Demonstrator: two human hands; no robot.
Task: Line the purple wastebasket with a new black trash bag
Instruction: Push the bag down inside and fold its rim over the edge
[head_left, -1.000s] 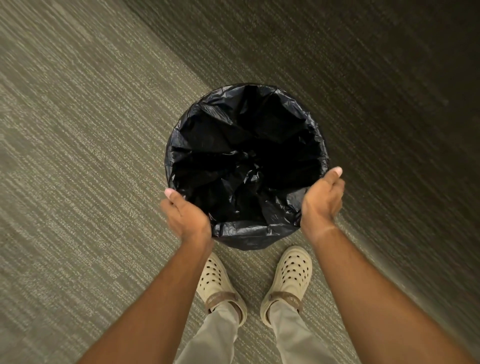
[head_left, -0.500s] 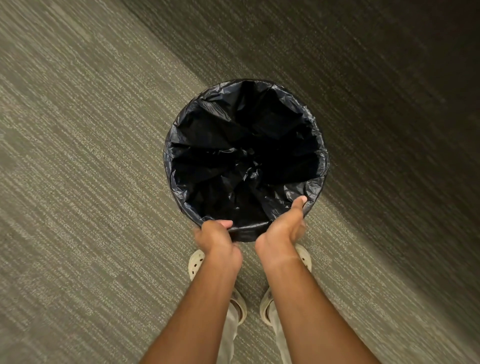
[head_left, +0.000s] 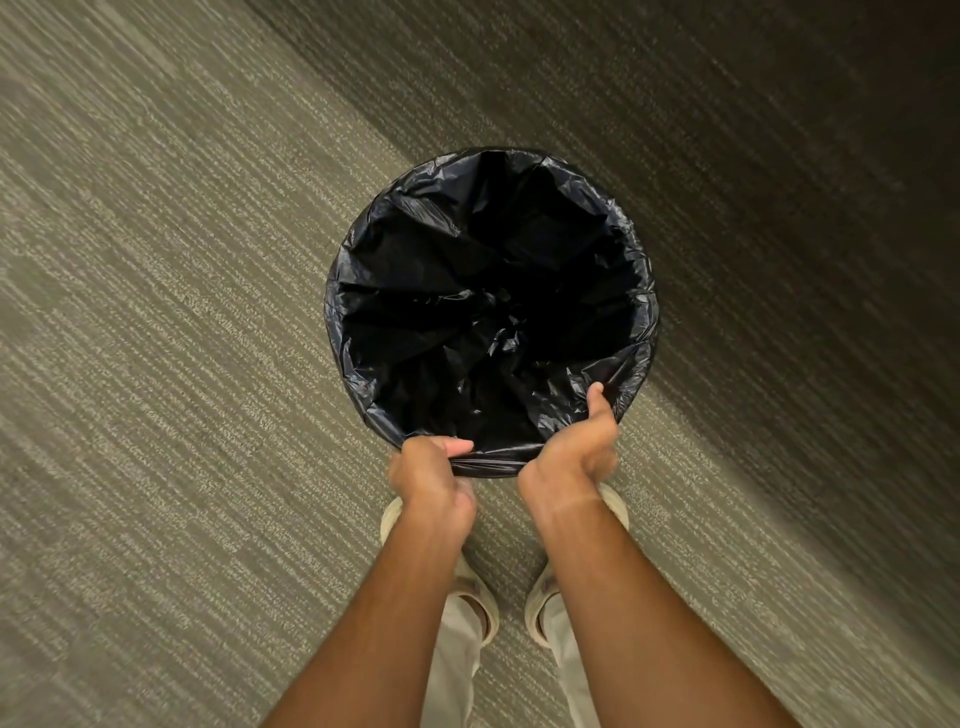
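A black trash bag (head_left: 488, 332) fills a round wastebasket seen from straight above; its crinkled edge is folded over the whole rim, so no purple shows. My left hand (head_left: 434, 475) grips the bag's folded edge at the near rim, thumb on top. My right hand (head_left: 576, 449) holds the same near edge a little to the right, its thumb pointing up along the inside of the rim. Both hands sit close together on the side nearest me.
The basket stands on striped grey-green carpet (head_left: 171, 364), with a darker shadowed band (head_left: 779, 208) running diagonally behind and to the right. My feet in cream clogs (head_left: 540, 597) and light trousers stand just in front of the basket.
One second ago my hands gripped the rim at its left and right sides. They have slid toward each other along the near edge and now hold it close together.
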